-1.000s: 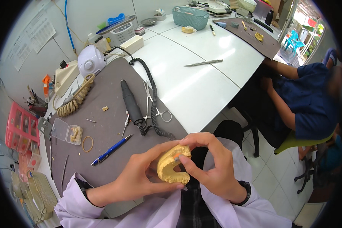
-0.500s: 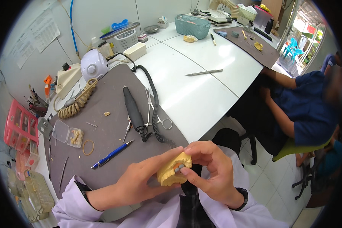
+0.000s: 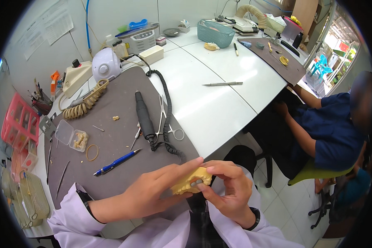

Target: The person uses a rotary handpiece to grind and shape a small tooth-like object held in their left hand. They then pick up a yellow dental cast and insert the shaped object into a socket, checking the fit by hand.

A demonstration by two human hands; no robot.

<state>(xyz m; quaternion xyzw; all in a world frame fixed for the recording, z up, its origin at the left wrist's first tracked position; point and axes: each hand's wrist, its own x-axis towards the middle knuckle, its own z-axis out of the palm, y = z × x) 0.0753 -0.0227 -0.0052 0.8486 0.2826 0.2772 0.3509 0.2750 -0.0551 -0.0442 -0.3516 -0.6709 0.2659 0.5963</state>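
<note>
Over my lap at the front edge of the bench, a yellow plaster dental model [image 3: 187, 184] is held between both hands. My left hand [image 3: 155, 188] is closed round its left side, fingers along the far face and thumb beneath. My right hand [image 3: 229, 188] pinches its right side, with the thumb tip at a small grey piece [image 3: 199, 181] set among the teeth. An orange-brown patch shows beside that grey piece. Part of the model is hidden by the fingers. A blue pen [image 3: 117, 162] lies on the mat just beyond my left hand.
On the dark mat [image 3: 120, 136] lie a black handpiece [image 3: 144, 115] with coiled cord, scissor-handled forceps [image 3: 177, 134], a rubber band [image 3: 92, 152] and an open clear box [image 3: 79, 140] of tooth-coloured pieces. A metal tool [image 3: 222, 84] rests on the white bench. A co-worker [image 3: 330, 128] sits at right.
The view has shifted slightly. The model has tilted in my hands, so less of its tooth side shows and the grey piece is more covered. Both hands keep their hold.
</note>
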